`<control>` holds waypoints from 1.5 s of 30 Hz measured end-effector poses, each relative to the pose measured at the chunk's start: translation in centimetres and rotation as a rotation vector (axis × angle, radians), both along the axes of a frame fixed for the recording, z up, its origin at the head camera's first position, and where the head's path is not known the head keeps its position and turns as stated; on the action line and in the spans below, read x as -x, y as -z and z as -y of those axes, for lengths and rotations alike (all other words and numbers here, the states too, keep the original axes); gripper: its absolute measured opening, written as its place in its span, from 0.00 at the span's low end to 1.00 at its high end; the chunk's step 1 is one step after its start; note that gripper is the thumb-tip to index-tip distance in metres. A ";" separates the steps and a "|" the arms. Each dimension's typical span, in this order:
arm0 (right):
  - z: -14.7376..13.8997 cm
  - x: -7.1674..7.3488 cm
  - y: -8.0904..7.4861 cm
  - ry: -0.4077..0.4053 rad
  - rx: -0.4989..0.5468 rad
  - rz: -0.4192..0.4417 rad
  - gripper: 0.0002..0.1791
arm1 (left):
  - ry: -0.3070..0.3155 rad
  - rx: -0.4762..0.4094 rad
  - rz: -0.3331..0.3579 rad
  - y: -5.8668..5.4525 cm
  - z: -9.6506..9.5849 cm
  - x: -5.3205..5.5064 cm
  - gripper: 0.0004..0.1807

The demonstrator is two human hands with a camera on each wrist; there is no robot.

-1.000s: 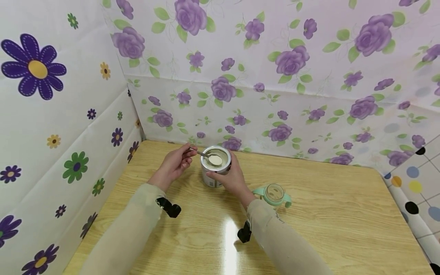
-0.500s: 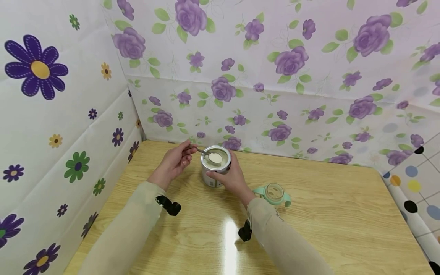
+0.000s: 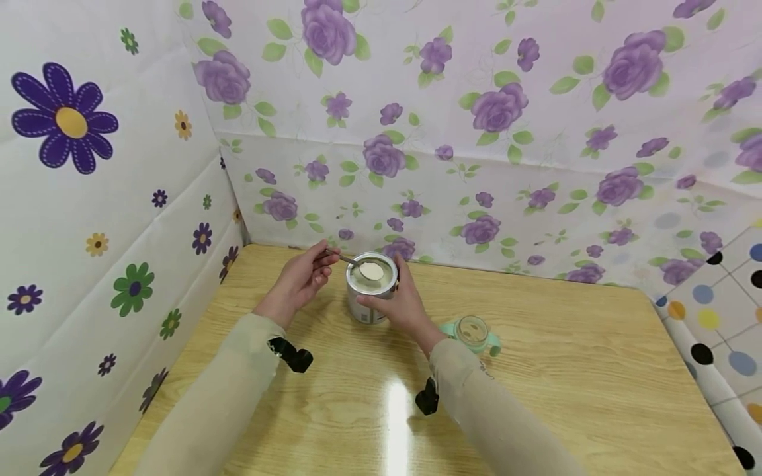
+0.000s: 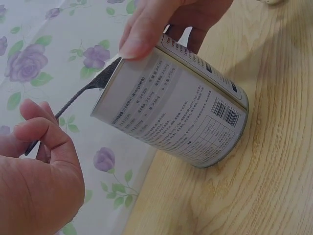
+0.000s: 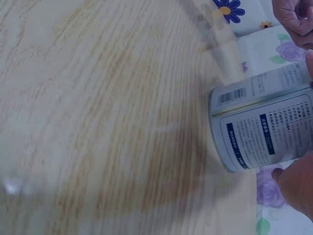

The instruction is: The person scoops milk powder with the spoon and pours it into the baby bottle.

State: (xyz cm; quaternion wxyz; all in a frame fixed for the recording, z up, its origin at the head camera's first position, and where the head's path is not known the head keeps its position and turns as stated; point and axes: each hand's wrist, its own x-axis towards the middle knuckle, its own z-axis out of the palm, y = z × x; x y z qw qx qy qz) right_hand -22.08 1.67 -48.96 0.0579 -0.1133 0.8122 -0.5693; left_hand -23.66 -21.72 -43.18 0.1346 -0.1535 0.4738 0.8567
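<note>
In the head view a metal can (image 3: 366, 309) stands upright on the table, its top open and pale powder inside. My right hand (image 3: 406, 301) holds the can from the right side, thumb across the front. Between thumb and fingers, my left hand (image 3: 297, 281) pinches a spoon (image 3: 345, 258) by its handle. A heap of cream powder (image 3: 372, 271) fills the spoon's bowl, which is over the can's mouth. The left wrist view shows the dark spoon handle (image 4: 73, 98) slanting over the rim of the printed can (image 4: 171, 107); the bowl is hidden there.
A clear cup (image 3: 473, 332) with mint-green handles stands to the right, near my right forearm. Flower-patterned cloth (image 3: 333, 152) walls the back and left of the wooden table (image 3: 565, 383). Dotted cloth (image 3: 723, 324) lines the right side.
The spoon with its powder has risen slightly in my left hand. My right hand stays on the can. The head view has turned a little to the right.
</note>
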 end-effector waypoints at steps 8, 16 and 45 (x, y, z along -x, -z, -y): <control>-1.0 -0.2 -1.3 -0.024 -0.035 -0.020 0.73 | -0.007 -0.009 0.006 0.0 -0.1 0.0 0.19; -2.7 -0.8 -4.8 -0.101 -0.032 -0.024 0.73 | -0.005 -0.032 0.009 0.1 0.3 0.1 0.19; -19.9 -5.1 -3.6 -0.286 -0.262 -0.104 0.54 | 0.020 -0.025 -0.004 -0.2 0.9 -0.1 0.21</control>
